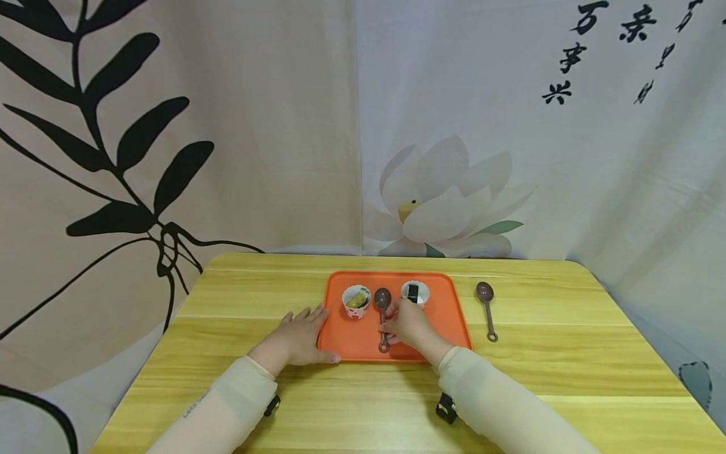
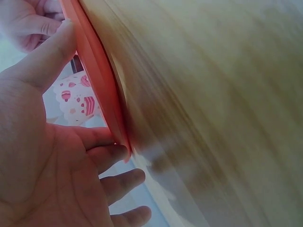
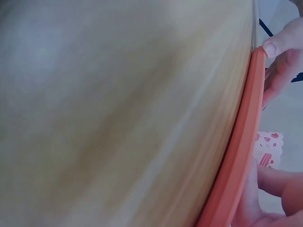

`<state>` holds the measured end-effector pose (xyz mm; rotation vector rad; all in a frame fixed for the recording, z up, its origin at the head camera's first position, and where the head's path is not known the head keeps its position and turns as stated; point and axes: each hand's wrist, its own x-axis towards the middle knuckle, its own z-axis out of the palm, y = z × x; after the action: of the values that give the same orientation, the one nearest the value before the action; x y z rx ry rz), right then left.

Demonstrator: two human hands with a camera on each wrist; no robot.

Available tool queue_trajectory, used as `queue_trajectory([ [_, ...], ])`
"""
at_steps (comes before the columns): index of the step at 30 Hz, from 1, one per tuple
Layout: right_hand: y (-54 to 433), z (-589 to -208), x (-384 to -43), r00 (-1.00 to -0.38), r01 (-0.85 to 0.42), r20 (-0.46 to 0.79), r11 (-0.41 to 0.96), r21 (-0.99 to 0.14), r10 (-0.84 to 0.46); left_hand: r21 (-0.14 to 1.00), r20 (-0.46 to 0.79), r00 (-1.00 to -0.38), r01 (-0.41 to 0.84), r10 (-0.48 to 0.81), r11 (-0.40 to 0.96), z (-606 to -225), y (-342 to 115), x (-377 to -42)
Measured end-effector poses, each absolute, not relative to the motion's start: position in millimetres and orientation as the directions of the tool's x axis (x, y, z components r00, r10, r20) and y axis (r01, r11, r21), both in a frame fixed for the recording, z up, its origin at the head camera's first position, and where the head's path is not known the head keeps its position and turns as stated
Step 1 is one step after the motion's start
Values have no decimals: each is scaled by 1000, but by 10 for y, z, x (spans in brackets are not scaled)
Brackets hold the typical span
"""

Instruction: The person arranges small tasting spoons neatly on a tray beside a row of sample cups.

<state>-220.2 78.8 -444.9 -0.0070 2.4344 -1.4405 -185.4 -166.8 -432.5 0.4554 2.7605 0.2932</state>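
Observation:
An orange tray lies on the table. My left hand steadies its near left corner, thumb along the front edge and fairly straight fingers at the left side. Over the tray, the fingertips of my right hand pinch the handle of a brown spoon, which points away from me. Left of this spoon stands a patterned paper cup with a yellow-green piece inside. A second paper cup, partly hidden behind my right hand, holds a black-and-white piece.
Another brown spoon lies on the wooden table to the right of the tray. Behind the table's far edge hangs a printed curtain.

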Motion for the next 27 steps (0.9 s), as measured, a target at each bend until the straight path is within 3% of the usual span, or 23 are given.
queue_trajectory([
  [27, 779, -4440, -2218, -944, 178, -293, 510, -842, -154, 261, -297, -894, 262, 336, 929, -4320, -1666, -1878],
])
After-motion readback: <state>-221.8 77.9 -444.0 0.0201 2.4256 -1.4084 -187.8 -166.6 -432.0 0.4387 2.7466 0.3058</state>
